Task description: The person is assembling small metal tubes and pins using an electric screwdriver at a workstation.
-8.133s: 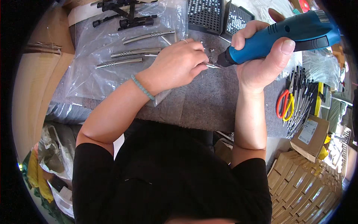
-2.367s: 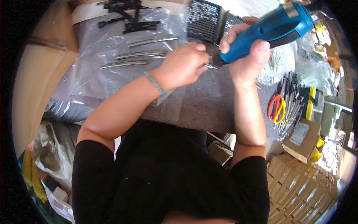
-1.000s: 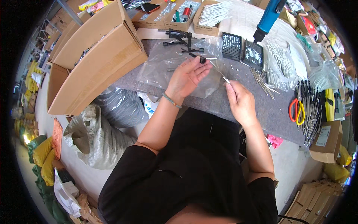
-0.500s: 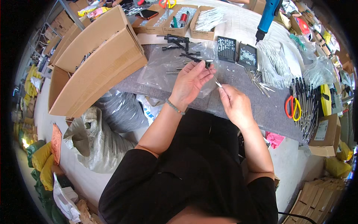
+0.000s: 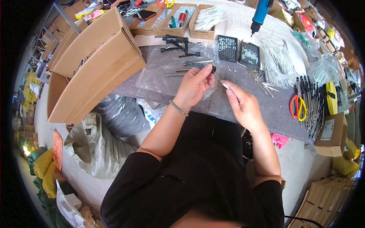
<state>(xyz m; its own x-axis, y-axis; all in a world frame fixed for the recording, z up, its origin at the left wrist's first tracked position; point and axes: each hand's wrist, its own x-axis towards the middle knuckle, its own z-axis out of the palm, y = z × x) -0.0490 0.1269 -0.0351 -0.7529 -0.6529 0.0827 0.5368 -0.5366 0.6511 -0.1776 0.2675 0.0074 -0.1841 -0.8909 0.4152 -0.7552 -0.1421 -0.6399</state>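
Spanning left hand (image 5: 195, 85) to right hand (image 5: 243, 106), thin metal rod (image 5: 219, 80), slanting down-right.

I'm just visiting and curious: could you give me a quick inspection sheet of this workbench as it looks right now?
Surface: grey felt mat over a pale table.
Job's things: thin metal rod held between both hands; small black part at its left end.
Clutter: clear plastic bag with rods, two black screw trays, orange scissors, cardboard boxes.
Hands: left hand and right hand pinch the rod.
Cables: nothing seen.
Surroundings: blue electric screwdriver hanging above, grey sacks on the floor.
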